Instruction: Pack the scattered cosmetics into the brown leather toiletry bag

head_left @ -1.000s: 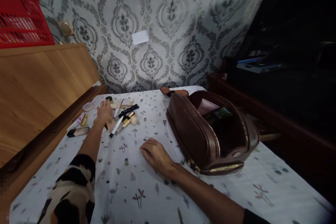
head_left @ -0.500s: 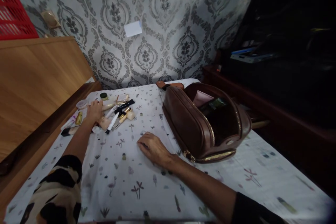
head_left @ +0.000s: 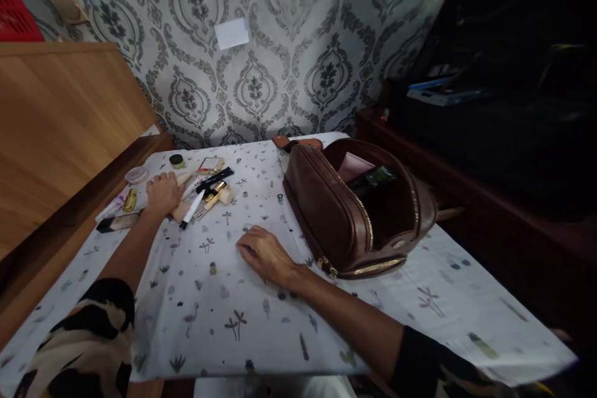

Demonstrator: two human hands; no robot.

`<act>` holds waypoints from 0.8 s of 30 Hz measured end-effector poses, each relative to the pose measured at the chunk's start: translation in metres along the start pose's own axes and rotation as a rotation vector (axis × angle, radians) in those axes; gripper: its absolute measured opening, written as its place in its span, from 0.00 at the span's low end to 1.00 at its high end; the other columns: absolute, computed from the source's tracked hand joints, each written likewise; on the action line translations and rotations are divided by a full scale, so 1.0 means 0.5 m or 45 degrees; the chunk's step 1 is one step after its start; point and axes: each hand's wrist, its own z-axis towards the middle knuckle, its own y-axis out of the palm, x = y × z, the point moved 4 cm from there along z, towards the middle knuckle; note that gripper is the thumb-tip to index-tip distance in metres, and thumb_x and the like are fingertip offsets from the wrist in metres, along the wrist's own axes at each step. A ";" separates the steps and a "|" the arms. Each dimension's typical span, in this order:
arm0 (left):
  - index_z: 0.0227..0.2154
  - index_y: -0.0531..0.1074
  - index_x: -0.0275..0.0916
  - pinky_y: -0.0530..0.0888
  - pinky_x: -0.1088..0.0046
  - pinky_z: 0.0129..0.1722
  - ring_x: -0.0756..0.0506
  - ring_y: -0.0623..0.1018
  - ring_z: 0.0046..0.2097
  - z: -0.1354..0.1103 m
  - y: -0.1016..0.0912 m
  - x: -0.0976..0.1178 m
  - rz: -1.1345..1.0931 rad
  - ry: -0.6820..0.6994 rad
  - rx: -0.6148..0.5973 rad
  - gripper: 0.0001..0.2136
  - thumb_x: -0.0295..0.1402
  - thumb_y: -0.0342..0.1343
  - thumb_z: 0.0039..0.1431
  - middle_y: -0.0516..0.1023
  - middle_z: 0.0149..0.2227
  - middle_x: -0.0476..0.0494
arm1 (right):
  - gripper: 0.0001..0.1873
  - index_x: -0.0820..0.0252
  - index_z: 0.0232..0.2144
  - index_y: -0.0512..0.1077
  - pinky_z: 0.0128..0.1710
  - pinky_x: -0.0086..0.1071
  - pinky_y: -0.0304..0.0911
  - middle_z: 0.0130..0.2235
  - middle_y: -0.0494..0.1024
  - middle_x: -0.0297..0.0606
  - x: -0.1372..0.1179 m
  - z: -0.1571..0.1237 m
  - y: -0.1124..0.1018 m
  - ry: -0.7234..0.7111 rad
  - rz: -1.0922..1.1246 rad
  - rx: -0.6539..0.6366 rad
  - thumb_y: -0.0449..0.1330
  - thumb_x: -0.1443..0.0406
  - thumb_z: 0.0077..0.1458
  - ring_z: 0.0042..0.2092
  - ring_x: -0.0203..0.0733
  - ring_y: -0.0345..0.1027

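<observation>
My left hand (head_left: 163, 193) lies over the left side of a small pile of cosmetics, fingers bent down; what is under them is hidden. Beside it are a white tube with a black cap (head_left: 192, 209), a black tube (head_left: 214, 180), a brush with a pale head (head_left: 219, 196) and a compact (head_left: 211, 165). My right hand (head_left: 263, 252) rests on the patterned cloth, loosely closed, with nothing visible in it. To its right stands a brown toiletry bag (head_left: 321, 211), unzipped, with a pink item (head_left: 355, 168) and a dark green packet (head_left: 380, 176) inside.
A dark-lidded jar (head_left: 177, 161), a round clear container (head_left: 137, 175) and a small gold bottle (head_left: 130, 200) sit at the left. A wooden cabinet (head_left: 69, 118) borders the table's left side. Behind is a patterned wall (head_left: 261, 106); dark furniture (head_left: 489, 211) stands at right.
The view has shifted slightly, showing more of the table's front edge. My left hand stays over the cosmetics, and my right hand stays resting on the cloth.
</observation>
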 end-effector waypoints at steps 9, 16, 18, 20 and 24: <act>0.54 0.67 0.31 0.73 0.56 0.46 0.30 0.72 0.54 -0.187 -0.060 0.000 -0.081 -0.079 0.097 0.21 0.41 0.43 0.68 0.71 0.52 0.26 | 0.10 0.61 0.29 0.74 0.42 0.34 0.64 0.32 0.78 0.40 -0.004 -0.002 -0.004 0.021 0.065 0.017 0.56 0.73 0.61 0.38 0.42 0.69; 0.58 0.66 0.36 0.76 0.58 0.44 0.33 0.74 0.52 -0.353 -0.009 -0.024 -0.127 -0.121 0.018 0.22 0.44 0.43 0.69 0.72 0.51 0.31 | 0.10 0.60 0.29 0.73 0.41 0.34 0.63 0.31 0.77 0.39 0.000 -0.004 -0.001 0.049 0.141 0.050 0.57 0.73 0.60 0.38 0.42 0.68; 0.55 0.68 0.37 0.76 0.58 0.46 0.35 0.75 0.52 -0.362 -0.005 -0.029 -0.202 -0.105 0.026 0.22 0.47 0.43 0.69 0.73 0.50 0.33 | 0.10 0.60 0.27 0.73 0.41 0.34 0.63 0.29 0.75 0.37 0.000 -0.005 -0.001 0.038 0.156 0.061 0.57 0.73 0.60 0.38 0.42 0.68; 0.54 0.69 0.38 0.75 0.58 0.49 0.35 0.75 0.53 -0.357 -0.004 -0.032 -0.282 -0.119 0.068 0.23 0.49 0.42 0.69 0.75 0.51 0.34 | 0.11 0.60 0.27 0.72 0.41 0.34 0.63 0.28 0.73 0.36 -0.001 -0.005 -0.001 0.014 0.177 0.065 0.56 0.73 0.60 0.37 0.42 0.67; 0.60 0.65 0.30 0.71 0.49 0.57 0.29 0.70 0.61 -0.352 0.005 -0.018 -0.285 -0.147 0.110 0.28 0.47 0.42 0.69 0.72 0.59 0.27 | 0.11 0.59 0.28 0.73 0.41 0.35 0.63 0.30 0.76 0.38 0.003 -0.007 -0.002 0.010 0.229 0.093 0.56 0.73 0.60 0.38 0.42 0.68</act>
